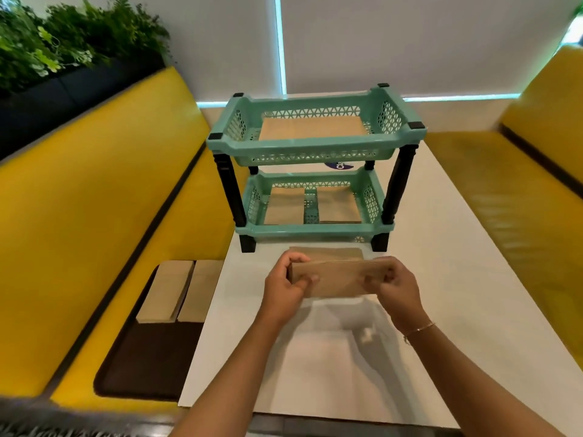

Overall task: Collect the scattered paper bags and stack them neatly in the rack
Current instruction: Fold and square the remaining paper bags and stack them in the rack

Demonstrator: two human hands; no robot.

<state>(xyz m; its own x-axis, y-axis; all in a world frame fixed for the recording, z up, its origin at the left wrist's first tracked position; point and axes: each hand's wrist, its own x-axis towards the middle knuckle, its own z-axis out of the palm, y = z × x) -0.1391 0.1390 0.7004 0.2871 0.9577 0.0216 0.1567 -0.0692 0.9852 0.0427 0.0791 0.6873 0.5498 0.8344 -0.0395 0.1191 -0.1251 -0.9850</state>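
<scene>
Now, squaring up the bundle [339, 277] — bags held edge-on, lifted clear above the table [441, 279], just in front of the rack [315, 146]. Gripped at both ends: left hand [285, 287] curled round the left end, thumb on the near face; right hand [394, 287] pinching the right end, fingers wrapped behind. Best done gently here: tap the lower edges level, keep both grips even, no squeezing that buckles the paper. Then slide in flat, probably to a tier with room. One more bag [326, 253] lying flat on the table right behind the bundle, close to the rack's feet. Further out, top tier [312, 127] already holding bags, lower tier [310, 205] carrying two piles side by side. Off to the left, two piles [179, 290] waiting on the seat [94, 231], well apart from both hands. Looks well along, not finished.
</scene>
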